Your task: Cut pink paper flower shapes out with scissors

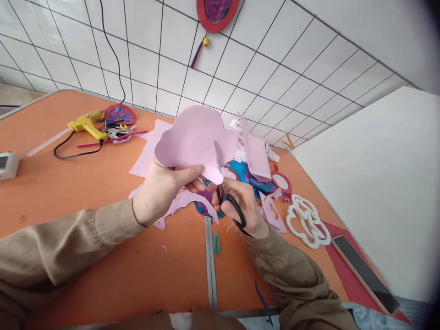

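Observation:
A pink sheet with a scalloped, cloud-like outline (192, 137) is pinched along its lower edge by my left hand (168, 183), thumb on top. In my right hand (244, 201) are black-handled scissors (237, 211), fingers through the loops. One scissor blade lies over the face of the pink sheet near its lower right lobe; the other blade is mostly hidden behind it. Pink offcuts (185, 201) and blue and purple patterned fabric (240, 172) lie on the table below both hands.
On the orange table (103, 275) a yellow glue gun (87, 126) with a cord lies left. A folded pink sheet (256, 156), white cloud-shaped frames (305, 222) and a phone (364, 272) are at right. A green clip (216, 243) sits near the table seam. White tiled wall (137, 59) rises behind.

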`<state>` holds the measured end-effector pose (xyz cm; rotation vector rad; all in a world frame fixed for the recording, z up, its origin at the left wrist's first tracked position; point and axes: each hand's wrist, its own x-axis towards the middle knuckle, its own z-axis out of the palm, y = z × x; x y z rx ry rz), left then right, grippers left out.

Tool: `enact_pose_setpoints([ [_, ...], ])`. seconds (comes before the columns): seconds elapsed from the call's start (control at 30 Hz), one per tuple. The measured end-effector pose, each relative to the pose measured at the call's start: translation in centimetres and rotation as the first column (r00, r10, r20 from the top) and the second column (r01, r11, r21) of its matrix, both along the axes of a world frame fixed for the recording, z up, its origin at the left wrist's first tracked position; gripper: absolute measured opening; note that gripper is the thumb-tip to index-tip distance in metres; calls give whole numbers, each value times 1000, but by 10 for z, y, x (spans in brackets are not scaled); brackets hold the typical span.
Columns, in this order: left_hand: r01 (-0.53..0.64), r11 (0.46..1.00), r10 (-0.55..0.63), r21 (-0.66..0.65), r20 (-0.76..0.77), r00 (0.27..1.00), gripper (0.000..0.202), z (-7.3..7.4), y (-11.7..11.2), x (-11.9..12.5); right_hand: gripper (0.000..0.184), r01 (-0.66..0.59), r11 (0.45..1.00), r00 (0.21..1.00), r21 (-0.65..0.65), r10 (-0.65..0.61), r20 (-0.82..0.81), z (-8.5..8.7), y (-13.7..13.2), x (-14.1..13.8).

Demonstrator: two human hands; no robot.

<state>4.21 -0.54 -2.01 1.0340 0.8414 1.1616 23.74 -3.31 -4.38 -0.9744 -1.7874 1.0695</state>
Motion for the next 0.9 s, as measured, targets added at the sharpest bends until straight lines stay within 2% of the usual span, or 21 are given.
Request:
enact_pose_setpoints([
  [0.4,46,999,-45,-26,57,997,18,-3,3,-2,51,91,996,995,14,-91,47,3,-2,-3],
  [0.57,67,992,-59,-105,78,995,17,-3,1,0,51,95,995,995,18,-96,40,1,-2,-3],
  [0.9,155,952,-69,-263,311,948,13,-9,-5,5,48,87,995,996,41,-87,-7,1,-3,-8],
])
